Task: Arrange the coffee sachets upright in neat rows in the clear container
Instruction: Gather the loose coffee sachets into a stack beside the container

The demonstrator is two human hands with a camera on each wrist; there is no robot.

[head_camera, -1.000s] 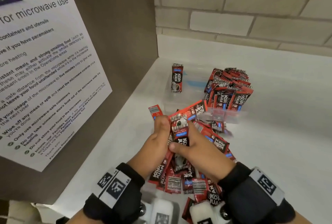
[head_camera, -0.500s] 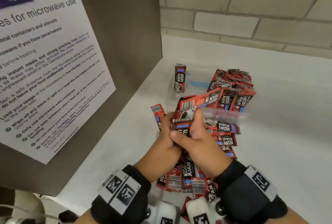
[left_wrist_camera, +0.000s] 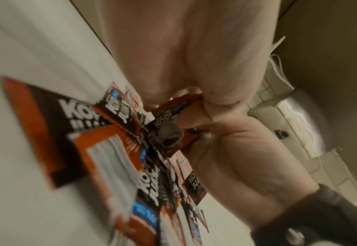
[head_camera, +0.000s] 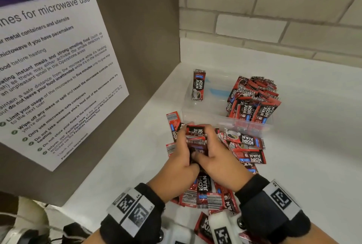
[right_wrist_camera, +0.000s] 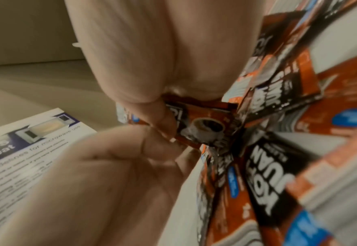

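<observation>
Both hands clasp one small stack of red-and-black coffee sachets [head_camera: 196,136] just in front of the clear container [head_camera: 244,125]. My left hand [head_camera: 181,149] grips the stack from the left, my right hand [head_camera: 212,150] from the right, thumbs meeting on top. In the wrist views the stack [left_wrist_camera: 169,133] [right_wrist_camera: 203,126] is pinched between fingers and thumb. In the container, one sachet [head_camera: 198,85] stands upright at the far left and a packed group of sachets [head_camera: 254,98] fills the right side. Loose sachets [head_camera: 246,145] lie scattered on the counter around the hands.
A white counter [head_camera: 313,165] runs to a brick wall [head_camera: 274,8] behind. A brown panel with a microwave-use notice [head_camera: 49,67] stands close on the left. More sachets [head_camera: 205,196] lie under the wrists.
The fanned handful has been squared into a tight stack between both hands, which have moved forward to the container's near wall.
</observation>
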